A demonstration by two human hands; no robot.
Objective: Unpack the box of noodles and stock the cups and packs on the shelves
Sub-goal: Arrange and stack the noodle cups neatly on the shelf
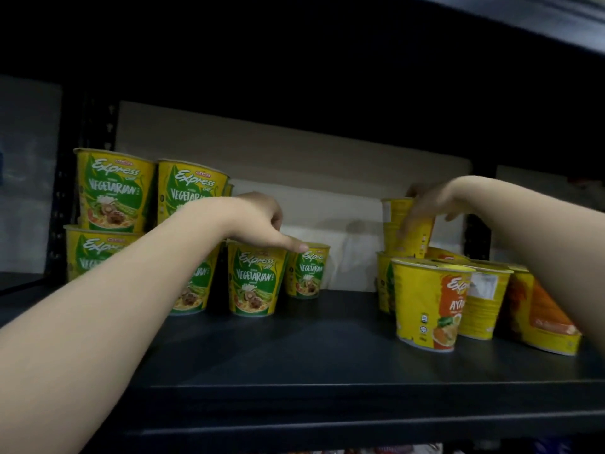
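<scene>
So on the shelf [294,339] the vegetarian cups [114,191] sit on the left, stacked two high at the far left, with two more singles [253,278] to their right, one behind the other. Well apart on the right is the ayam bunch: one cup [425,306] in front, others behind it, one stacked cup [404,224] on top, and one tipped cup [546,316] leaning at the far right.

Scene is dim overall. The underside of the upper shelf and the far left recess fall into near black. Light arrives from the near side, brightening both bare forearms and the glossy yellow-and-green noodle cups [252,276]. The right hand [425,204] is motion-blurred. Soft shadows lie on the pale backing board [327,158]. Wide-angle distortion bends the dark metal shelf [327,355] edges.
</scene>
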